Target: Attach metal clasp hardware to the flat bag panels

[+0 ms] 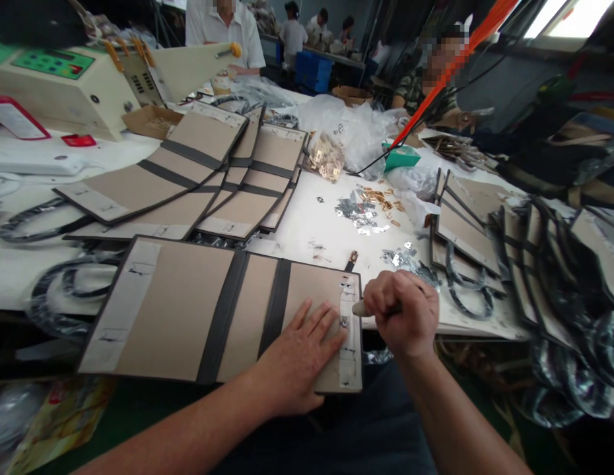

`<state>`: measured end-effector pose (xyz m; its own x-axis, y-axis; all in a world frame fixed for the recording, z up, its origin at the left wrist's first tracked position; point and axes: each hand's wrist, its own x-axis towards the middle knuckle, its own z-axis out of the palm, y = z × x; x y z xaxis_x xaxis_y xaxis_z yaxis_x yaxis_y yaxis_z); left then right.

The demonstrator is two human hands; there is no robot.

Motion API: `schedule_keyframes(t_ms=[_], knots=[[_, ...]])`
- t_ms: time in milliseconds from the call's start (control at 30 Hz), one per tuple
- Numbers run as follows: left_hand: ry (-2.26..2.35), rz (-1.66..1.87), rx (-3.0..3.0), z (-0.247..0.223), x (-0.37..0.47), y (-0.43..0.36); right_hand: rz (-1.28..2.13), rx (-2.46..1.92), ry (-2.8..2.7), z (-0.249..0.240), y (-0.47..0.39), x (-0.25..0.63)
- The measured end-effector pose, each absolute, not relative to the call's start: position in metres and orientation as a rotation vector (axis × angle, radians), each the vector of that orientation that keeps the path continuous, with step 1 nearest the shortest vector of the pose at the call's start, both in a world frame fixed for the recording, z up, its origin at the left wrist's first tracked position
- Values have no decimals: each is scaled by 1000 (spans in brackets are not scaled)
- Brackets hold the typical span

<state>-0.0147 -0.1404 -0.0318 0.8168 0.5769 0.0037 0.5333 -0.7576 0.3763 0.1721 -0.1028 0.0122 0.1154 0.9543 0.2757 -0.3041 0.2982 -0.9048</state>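
Observation:
A long beige board panel (188, 297) with black edging and two dark cross strips lies in front of me, overhanging the table's near edge. My left hand (307, 353) is spread flat on its right part, fingers pointing to the whitish end strip (347, 369). Small metal pieces and slots show along that strip. My right hand (403, 310) is closed beside the panel's right edge; a dull rounded tip (359, 309) sticks out over the strip. What the fist grips is mostly hidden. A black zip-pull-like tab with a copper-coloured end (352, 259) lies just beyond the panel.
Similar panels (188, 165) with wrapped black handles (59, 290) are stacked at the left. More panels (468, 231) pile up at the right. Loose silver plates (359, 211) and gold pieces (383, 198) lie mid-table. A beige machine (64, 86) stands back left; people sit beyond.

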Motion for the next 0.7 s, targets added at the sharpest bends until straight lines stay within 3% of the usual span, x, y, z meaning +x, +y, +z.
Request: schedule_keyframes(t_ms=[500,700], knots=[[962,187,2583,-33,-16,-147,1065,-1122,-1517,35,-97,161],[954,172,2588,-30,-17,-146,1084,-863,-1297,33,-106,168]])
